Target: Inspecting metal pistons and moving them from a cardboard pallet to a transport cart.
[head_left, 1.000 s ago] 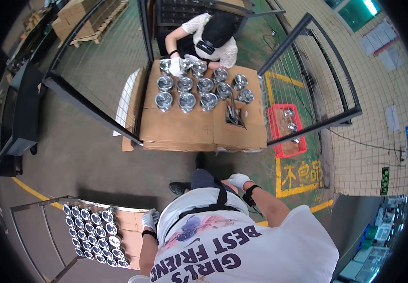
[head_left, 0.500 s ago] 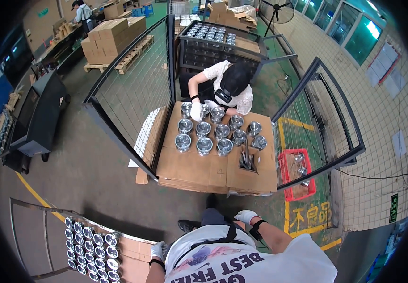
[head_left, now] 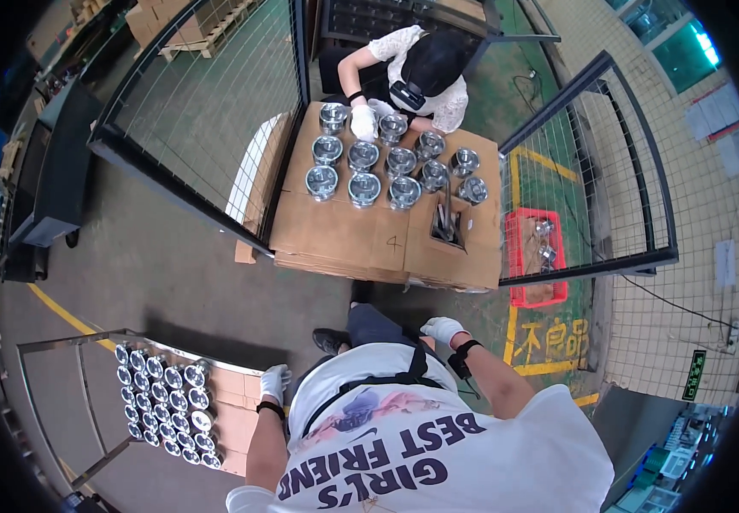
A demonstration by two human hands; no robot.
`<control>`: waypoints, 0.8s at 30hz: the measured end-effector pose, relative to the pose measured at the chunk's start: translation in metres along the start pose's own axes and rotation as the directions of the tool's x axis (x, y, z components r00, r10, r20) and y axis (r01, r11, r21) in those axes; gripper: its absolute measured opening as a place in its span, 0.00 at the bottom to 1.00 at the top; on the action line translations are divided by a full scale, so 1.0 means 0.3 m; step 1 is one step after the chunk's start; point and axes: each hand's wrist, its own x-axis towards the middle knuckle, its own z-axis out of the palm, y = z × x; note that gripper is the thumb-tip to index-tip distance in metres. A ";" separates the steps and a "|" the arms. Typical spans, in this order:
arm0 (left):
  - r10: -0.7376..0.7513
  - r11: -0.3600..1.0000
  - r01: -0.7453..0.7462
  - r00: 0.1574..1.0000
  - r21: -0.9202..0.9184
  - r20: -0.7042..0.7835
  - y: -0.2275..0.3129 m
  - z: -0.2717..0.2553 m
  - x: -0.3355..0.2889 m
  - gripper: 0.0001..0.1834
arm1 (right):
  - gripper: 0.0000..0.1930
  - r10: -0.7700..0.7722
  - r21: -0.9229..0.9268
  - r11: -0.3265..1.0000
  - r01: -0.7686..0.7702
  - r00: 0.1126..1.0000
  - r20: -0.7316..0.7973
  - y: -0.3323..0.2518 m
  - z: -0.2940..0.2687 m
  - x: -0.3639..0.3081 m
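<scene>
White-gloved and black-banded at both wrists, holds left hand [head_left: 275, 382] low, to the near left of the cardboard-topped crate [head_left: 326, 231], forearm running up from below; rests it at the corner of a low cart [head_left: 234, 400] carrying rows of metal pistons [head_left: 166, 389]; cannot tell the fingers' grip on its border; bends right elbow outward, with right hand [head_left: 444, 329] before the crate's near edge, right of its middle and apart from it, fingers bent, though cannot tell whether around anything; sees a gap of grey floor [head_left: 215, 299] between crate and cart; finds more pistons [head_left: 363, 156] in rows on the crate's far half, with a co-worker's gloved hand [head_left: 364, 122] among them; meets black mesh panels [head_left: 181, 197] at the crate's left and right sides, and a red bin [head_left: 542, 297] right of the crate.
</scene>
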 end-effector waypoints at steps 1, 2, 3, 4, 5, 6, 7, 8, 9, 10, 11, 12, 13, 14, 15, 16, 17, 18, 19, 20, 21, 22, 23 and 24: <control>0.018 1.000 -0.018 1.000 0.005 -0.014 0.032 0.012 -0.009 0.09 | 0.24 -0.012 -0.011 1.000 0.012 1.000 0.017 -0.002 -0.018 0.013; 0.011 1.000 -0.011 1.000 0.015 -0.023 0.072 0.024 -0.018 0.09 | 0.24 -0.014 -0.001 1.000 0.014 1.000 0.028 -0.001 -0.034 0.028; 0.005 1.000 -0.005 1.000 0.016 -0.017 0.107 0.040 -0.029 0.09 | 0.24 0.001 -0.006 1.000 -0.001 1.000 0.028 0.001 -0.051 0.050; 0.000 1.000 0.001 1.000 0.017 -0.011 0.148 0.056 -0.038 0.09 | 0.24 0.018 -0.011 1.000 -0.017 0.999 0.027 0.001 -0.067 0.074; 0.005 1.000 -0.005 1.000 0.029 -0.002 0.172 0.070 -0.038 0.09 | 0.24 0.011 0.004 1.000 -0.011 1.000 0.009 -0.003 -0.091 0.091; -0.004 0.999 0.004 1.000 0.033 -0.013 0.201 0.078 -0.035 0.09 | 0.24 0.006 0.008 1.000 -0.006 1.000 0.022 -0.010 -0.112 0.110; 0.000 0.999 0.000 1.000 0.041 -0.002 0.233 0.089 -0.029 0.10 | 0.24 -0.001 0.032 0.999 0.000 1.000 0.021 -0.019 -0.131 0.130; 0.007 0.999 -0.007 1.000 0.045 0.012 0.274 0.110 -0.022 0.11 | 0.24 -0.008 0.054 0.999 0.007 1.000 0.017 -0.023 -0.158 0.155; -0.004 0.997 0.004 1.000 0.077 -0.004 0.318 0.133 -0.011 0.11 | 0.24 -0.009 0.061 0.998 0.008 1.000 0.028 -0.023 -0.182 0.175; -0.011 0.997 0.011 1.000 0.082 -0.009 0.362 0.159 0.003 0.11 | 0.24 -0.010 0.066 0.998 0.007 0.999 0.036 -0.017 -0.209 0.192; 0.023 0.996 -0.024 1.000 0.082 0.013 0.414 0.188 0.015 0.12 | 0.23 -0.017 0.058 0.998 0.016 1.000 0.020 -0.012 -0.234 0.208; 0.056 0.995 -0.058 0.998 0.082 0.032 0.463 0.207 0.036 0.13 | 0.23 -0.027 0.051 0.998 0.026 1.000 0.005 -0.015 -0.262 0.222; 0.051 0.997 -0.053 0.998 0.048 0.034 0.522 0.233 0.071 0.14 | 0.23 -0.025 0.057 0.998 0.024 1.000 0.014 -0.012 -0.296 0.237; 0.103 0.995 -0.104 0.990 0.005 0.092 0.575 0.253 0.104 0.18 | 0.22 -0.027 0.087 0.996 0.027 1.000 -0.009 -0.008 -0.329 0.243; 0.236 0.970 -0.239 0.970 0.052 0.058 0.599 0.239 0.161 0.22 | 0.22 -0.050 0.106 0.993 0.053 0.998 -0.027 -0.025 -0.359 0.253; 0.262 0.933 -0.269 0.963 0.239 0.062 0.670 0.248 0.207 0.25 | 0.22 -0.055 0.102 0.993 0.056 0.998 -0.014 -0.021 -0.374 0.260; 0.313 0.884 -0.333 0.943 0.330 0.112 0.783 0.318 0.219 0.23 | 0.21 -0.026 0.134 0.990 0.034 0.998 -0.057 0.024 -0.374 0.254; 0.359 0.831 -0.393 0.919 0.394 0.161 0.891 0.378 0.228 0.26 | 0.21 -0.004 0.163 0.986 0.020 0.995 -0.101 0.056 -0.378 0.249; 0.446 0.681 -0.434 0.885 0.590 0.136 0.979 0.408 0.259 0.27 | 0.21 0.017 0.158 0.987 0.001 0.994 -0.109 0.055 -0.390 0.241; 0.507 0.556 -0.424 0.854 0.715 0.113 1.049 0.418 0.310 0.29 | 0.21 0.002 0.154 0.988 0.014 0.995 -0.100 0.050 -0.397 0.239; 0.462 0.551 -0.426 0.872 0.718 0.163 1.151 0.501 0.315 0.29 | 0.21 0.027 0.166 0.986 -0.006 0.992 -0.126 0.081 -0.392 0.219; 0.507 0.540 -0.452 0.848 0.710 0.154 1.195 0.476 0.385 0.29 | 0.21 -0.002 0.166 0.986 0.027 0.989 -0.149 0.054 -0.405 0.228; 0.529 0.438 -0.454 0.828 0.776 0.185 1.278 0.570 0.382 0.29 | 0.21 0.067 0.208 0.977 -0.041 0.990 -0.120 0.079 -0.398 0.205; 0.552 0.388 -0.453 0.812 0.802 0.192 1.341 0.627 0.401 0.29 | 0.21 0.116 0.230 0.969 -0.084 0.985 -0.130 0.093 -0.379 0.197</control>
